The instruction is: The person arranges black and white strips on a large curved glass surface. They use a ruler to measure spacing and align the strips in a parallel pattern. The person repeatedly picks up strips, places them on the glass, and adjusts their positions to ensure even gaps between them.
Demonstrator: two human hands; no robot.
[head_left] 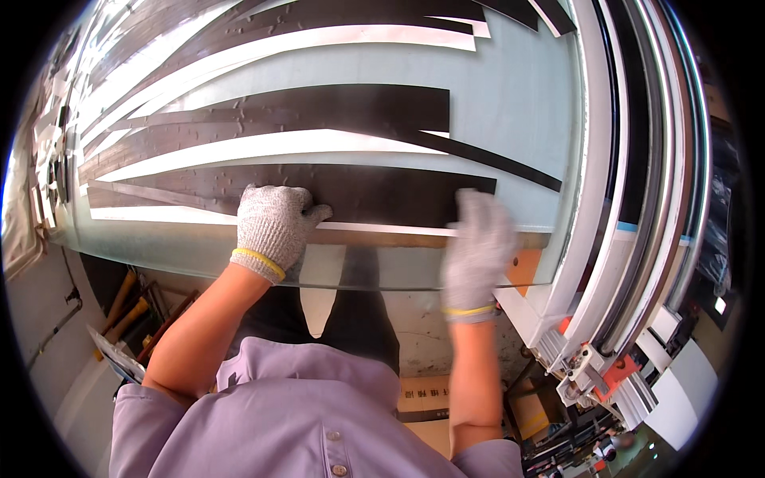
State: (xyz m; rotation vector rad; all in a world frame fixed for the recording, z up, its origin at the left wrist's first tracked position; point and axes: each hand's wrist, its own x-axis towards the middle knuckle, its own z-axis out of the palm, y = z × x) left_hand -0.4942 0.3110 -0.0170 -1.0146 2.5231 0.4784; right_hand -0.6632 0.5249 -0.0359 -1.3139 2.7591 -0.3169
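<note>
Both my hands wear grey knitted gloves with yellow cuffs. My left hand (275,227) rests on the near edge of a long dark brown strip (382,191) with a white border. Its fingers are curled under, its thumb points right, and what lies inside the fingers is hidden. At the strip's right end is my right hand (480,243), smeared by motion, its fingers stretched out over the corner. Nothing shows in its grasp. The strip lies on a glass sheet (518,111), and small bumps mark its surface.
More dark strips with white edges (358,103) fan across the glass beyond. One narrow dark strip (494,159) slants toward the glass's right edge. Long metal rails (637,159) run along the right side. Wooden-handled tools (123,311) stand below at left; a cardboard box (424,398) sits underneath.
</note>
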